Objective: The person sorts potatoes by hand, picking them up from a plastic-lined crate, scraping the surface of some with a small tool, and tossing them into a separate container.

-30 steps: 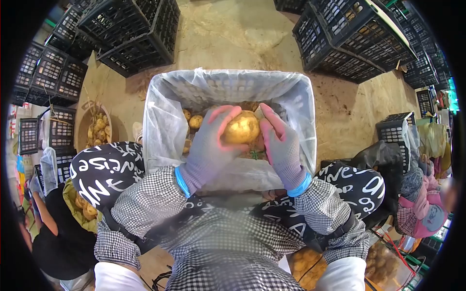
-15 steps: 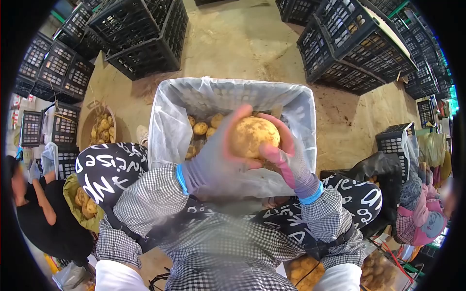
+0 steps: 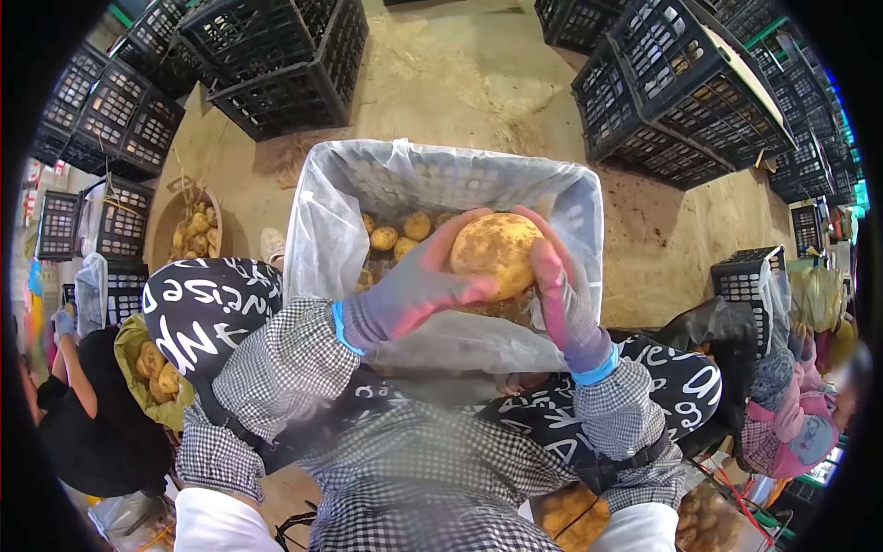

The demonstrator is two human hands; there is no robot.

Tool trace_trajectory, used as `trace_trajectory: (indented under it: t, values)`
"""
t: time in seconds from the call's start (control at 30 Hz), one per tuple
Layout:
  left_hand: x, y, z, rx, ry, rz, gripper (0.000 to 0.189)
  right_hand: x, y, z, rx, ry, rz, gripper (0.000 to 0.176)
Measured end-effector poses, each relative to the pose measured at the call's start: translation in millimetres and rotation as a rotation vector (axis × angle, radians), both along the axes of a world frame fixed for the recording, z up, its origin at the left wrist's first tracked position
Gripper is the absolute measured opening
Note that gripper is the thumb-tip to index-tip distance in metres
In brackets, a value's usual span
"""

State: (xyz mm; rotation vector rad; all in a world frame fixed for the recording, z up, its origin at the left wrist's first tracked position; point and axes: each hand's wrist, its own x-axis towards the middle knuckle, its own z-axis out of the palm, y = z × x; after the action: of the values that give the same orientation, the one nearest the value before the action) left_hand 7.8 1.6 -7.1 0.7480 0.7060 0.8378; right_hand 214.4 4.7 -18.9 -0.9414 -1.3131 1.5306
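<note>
- Potato (image 3: pixel 497 253): large, brown-mottled; held between both hands, above the opening of the lined crate (image 3: pixel 317 216).
- Left hand (image 3: pixel 414 293): gloved, curled around the potato's left side, thumb across its lower face.
- Right hand (image 3: pixel 572 308): gloved, cupped against the opposite side.
- Change: within the last half second, the right thumb has moved from the potato's front to its side. Effect: more mottled skin is exposed for viewing.
- Contents: smaller potatoes (image 3: pixel 383 238) inside, visible mainly at left.
- Floor (image 3: pixel 451 74): tan, dirt-marked.
- Room, from where I stand: black crates (image 3: pixel 285 87) stacked beyond; a tub (image 3: pixel 154 225) of potatoes at left; a person in pink (image 3: pixel 791 414) at far right.
</note>
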Motion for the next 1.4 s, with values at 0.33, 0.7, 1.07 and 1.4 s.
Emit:
trace_trajectory:
  t: [0.33,0.7,1.07,1.4]
  values:
    - [0,3,-8,0.279,0.355,0.096,0.086,-2,1,4,0.208,-0.39,-0.229,0.047]
    - [2,8,-11,0.263,0.453,0.093,0.088,-11,-13,13,0.296,-0.482,-0.052,0.04]
    - [0,4,-12,0.108,0.4,0.014,0.084,-16,-24,8,0.249,-0.46,0.001,0.039]
    - [-1,5,-13,0.153,0.44,-0.057,0.085,-13,-13,9,0.067,-0.417,-0.083,0.041]
